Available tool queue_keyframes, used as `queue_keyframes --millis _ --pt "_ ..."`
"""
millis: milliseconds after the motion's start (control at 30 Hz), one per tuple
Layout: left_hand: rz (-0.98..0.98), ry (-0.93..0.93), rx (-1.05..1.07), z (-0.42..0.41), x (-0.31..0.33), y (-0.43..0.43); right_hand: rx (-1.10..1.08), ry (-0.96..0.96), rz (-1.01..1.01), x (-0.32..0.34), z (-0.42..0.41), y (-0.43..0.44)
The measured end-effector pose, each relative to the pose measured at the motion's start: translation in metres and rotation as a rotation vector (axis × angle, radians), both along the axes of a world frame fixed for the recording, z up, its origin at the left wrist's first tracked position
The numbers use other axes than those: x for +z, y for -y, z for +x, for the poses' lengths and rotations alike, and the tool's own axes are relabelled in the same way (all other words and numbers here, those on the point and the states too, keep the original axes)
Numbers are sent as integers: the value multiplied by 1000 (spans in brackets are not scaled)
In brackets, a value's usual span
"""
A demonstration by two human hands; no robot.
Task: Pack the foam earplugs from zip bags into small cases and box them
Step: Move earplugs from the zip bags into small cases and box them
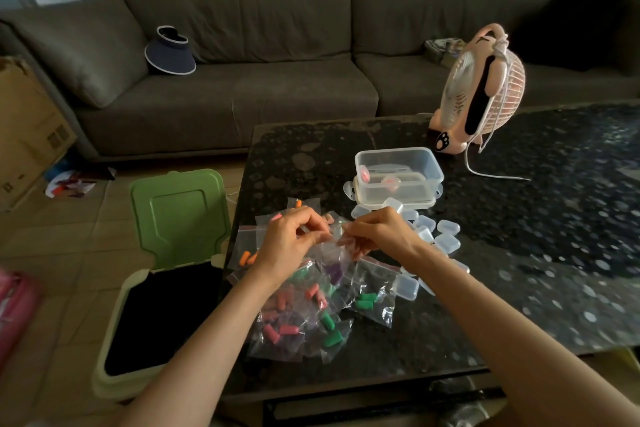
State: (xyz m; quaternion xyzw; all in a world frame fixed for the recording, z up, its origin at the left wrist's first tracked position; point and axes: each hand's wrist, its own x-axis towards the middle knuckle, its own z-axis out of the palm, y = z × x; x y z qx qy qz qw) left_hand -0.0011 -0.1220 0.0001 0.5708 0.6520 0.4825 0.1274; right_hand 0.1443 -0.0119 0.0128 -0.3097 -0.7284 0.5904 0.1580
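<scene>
I'm watching the left hand and right hand pinching one clear zip bag between curled fingers; it's hanging just above the earplug bags on the dark table; small cases are lying near the clear plastic box.

Dim; glare on table, edges seemingly blurred

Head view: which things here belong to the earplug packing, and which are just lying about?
In the job: zip bags of earplugs, one zip bag pinched by left hand and right hand, small clear cases, clear plastic box.
Lying about: pink fan, visor hat, cardboard box, sofa.
</scene>
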Motion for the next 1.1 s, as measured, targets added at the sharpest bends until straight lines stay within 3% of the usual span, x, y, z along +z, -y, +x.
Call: queue_keyframes --millis 100,267,433,633,833,1100 --pt "-150 56 -4 -3 -4 0 -12 -32 -77 1 1 0" --pt "-117 320 64 -5 -4 -2 126 30 -90 -4 8 -6" --pt "-142 239 253 -13 -14 -5 112 60 -98 -8 14 -10" --pt "-312 258 283 -20 -32 -12 112 180 -101 -8 21 -18" --pt "-440 437 289 -9 -32 -13 203 135 -166 -4 25 -18" --pt "-539 589 262 -5 -31 -13 20 21 -128 -7 22 -18"
